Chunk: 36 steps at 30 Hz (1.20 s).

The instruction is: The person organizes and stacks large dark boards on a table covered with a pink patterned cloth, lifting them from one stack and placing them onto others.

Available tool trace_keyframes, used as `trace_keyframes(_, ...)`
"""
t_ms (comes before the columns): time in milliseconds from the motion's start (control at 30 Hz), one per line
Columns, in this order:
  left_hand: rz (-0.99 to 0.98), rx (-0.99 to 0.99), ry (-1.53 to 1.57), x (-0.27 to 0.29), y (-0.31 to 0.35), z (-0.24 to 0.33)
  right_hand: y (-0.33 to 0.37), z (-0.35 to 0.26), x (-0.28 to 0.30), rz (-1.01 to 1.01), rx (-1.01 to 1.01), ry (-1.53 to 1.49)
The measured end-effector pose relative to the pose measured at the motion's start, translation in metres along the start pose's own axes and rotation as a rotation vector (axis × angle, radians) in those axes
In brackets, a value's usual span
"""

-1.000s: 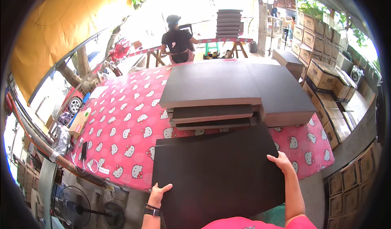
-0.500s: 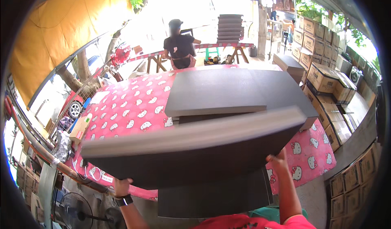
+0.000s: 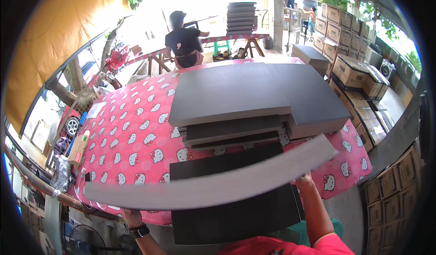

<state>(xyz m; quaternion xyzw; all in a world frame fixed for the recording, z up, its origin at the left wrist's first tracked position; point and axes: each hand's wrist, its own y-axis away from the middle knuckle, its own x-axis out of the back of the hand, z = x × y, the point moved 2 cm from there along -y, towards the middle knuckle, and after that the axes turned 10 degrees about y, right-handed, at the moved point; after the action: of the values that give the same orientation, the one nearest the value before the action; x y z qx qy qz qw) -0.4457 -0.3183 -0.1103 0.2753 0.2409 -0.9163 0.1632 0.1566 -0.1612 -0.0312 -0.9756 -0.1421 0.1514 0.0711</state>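
"Pale-edged slab (image 3: 209,187), go. Where is it?"

"Held up over the near side of the tabletop (image 3: 122,164), in front of the stacked boards (image 3: 227,89). Black board (image 3: 236,216) underneath, visible on both sides of the slab."

"Hands?"

"Left hand (image 3: 132,217) clamped on the lower edge toward the left end; right hand (image 3: 303,181) clamped on it toward the right end. Fingers mostly hidden."

"Any writing?"

"Printing on the brown cartons (image 3: 349,71) at right, too small to make out. Small box (image 3: 78,148) at the tabletop's left edge has a red patch. None seen on the slab."

"Materials, shapes?"

"Stacked boards: smooth, flat dark-grey tops, pale edges, square corners. Black board: matte, straight-sided. Tabletop cover: pink, printed with white cat heads and red bows. Cartons look like cardboard, boxy."

"And the slab's look?"

"Long, whitish-grey band facing us, bowed by the lens, blurred, so layers can't be counted. Tilted, right end higher in view."

"Others?"

"Co-worker (image 3: 182,41) in a dark shirt, beyond the tabletop, back to us."
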Motion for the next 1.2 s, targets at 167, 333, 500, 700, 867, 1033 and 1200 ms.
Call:
trace_keyframes(167, 0.171, -0.022, -0.141, -0.046, -0.009, 0.003, 0.007, -0.014, 0.004, 0.069, 0.048, 0.146)
trace_keyframes(333, 0.061, -0.010, -0.449, 0.017, -0.005, -0.008, 0.010, -0.057, 0.013, -0.288, -0.264, 0.565)
trace_keyframes(500, 0.168, -0.134, -0.188, -0.055, 0.001, -0.005, 0.028, -0.051, 0.011, 0.009, 0.013, 0.747)
trace_keyframes(700, 0.469, -0.286, -0.194, -0.091, 0.016, -0.013, 0.050, -0.018, 0.016, 0.120, -0.070, 0.314)
trace_keyframes(867, 0.393, -0.255, -0.248, -0.108, 0.021, -0.004, 0.035, -0.019, 0.022, 0.064, -0.003, 0.223)
trace_keyframes(1033, 0.297, -0.808, -0.860, -0.210, -0.020, 0.078, 0.029, -0.022, 0.015, 0.070, 0.005, 0.279)
trace_keyframes(1200, -0.427, -0.697, -1.606, -0.406, -0.052, 0.072, 0.024, -0.045, 0.010, 0.050, 0.044, 0.332)
